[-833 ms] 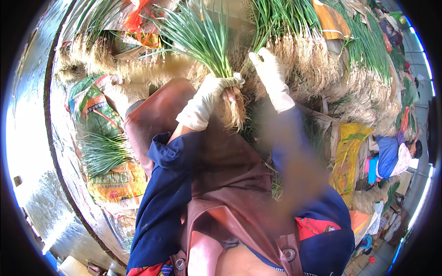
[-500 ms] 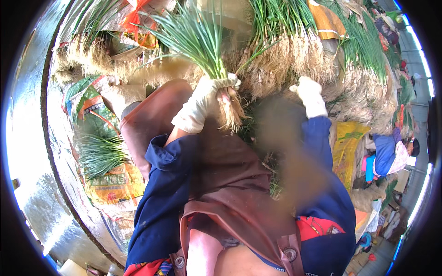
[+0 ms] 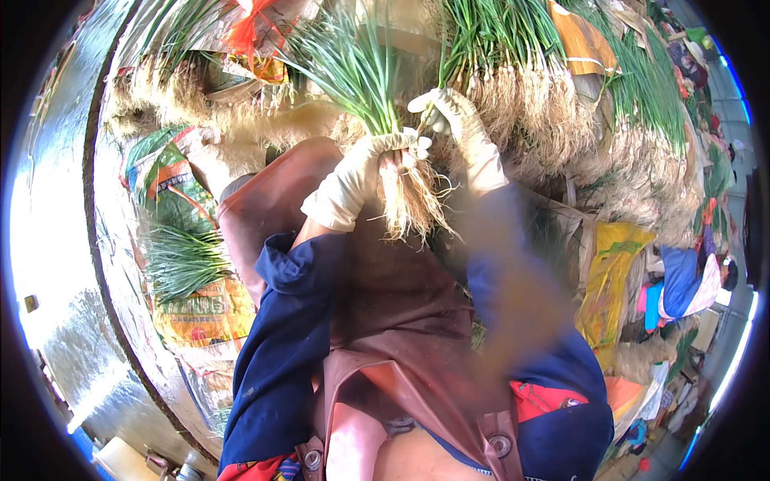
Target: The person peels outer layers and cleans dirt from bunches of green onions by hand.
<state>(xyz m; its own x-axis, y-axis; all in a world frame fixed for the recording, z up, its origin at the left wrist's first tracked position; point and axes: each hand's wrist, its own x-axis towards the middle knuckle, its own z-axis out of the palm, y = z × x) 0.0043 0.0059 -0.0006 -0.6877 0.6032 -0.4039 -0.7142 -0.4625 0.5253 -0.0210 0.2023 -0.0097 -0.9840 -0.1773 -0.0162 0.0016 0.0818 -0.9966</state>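
Note:
My left hand [image 3: 353, 180], in a cream glove, is wrapped round a bunch of scallions [image 3: 365, 88]. Its green leaves fan upward and its pale, stringy roots [image 3: 409, 200] hang below the fist over my brown apron [image 3: 401, 297]. Just to the right of the bunch, my gloved right hand [image 3: 461, 132] is pinched on a single thin scallion stalk, close to the left fingertips. The fingers partly cover that stalk. A smear blurs the view over my right forearm.
Rows of rooted scallions [image 3: 513, 88] lie ahead and to the right. A smaller heap of scallions [image 3: 188, 260] rests on printed sacks at the left. A yellow sack [image 3: 613, 264] lies right of me. An orange-red plastic bag [image 3: 250, 28] sits at the far left.
My right hand has come left from beside the scallion row to the bunch and now pinches a stalk there. My left hand keeps its hold, almost unmoved, and the roots are spread wider.

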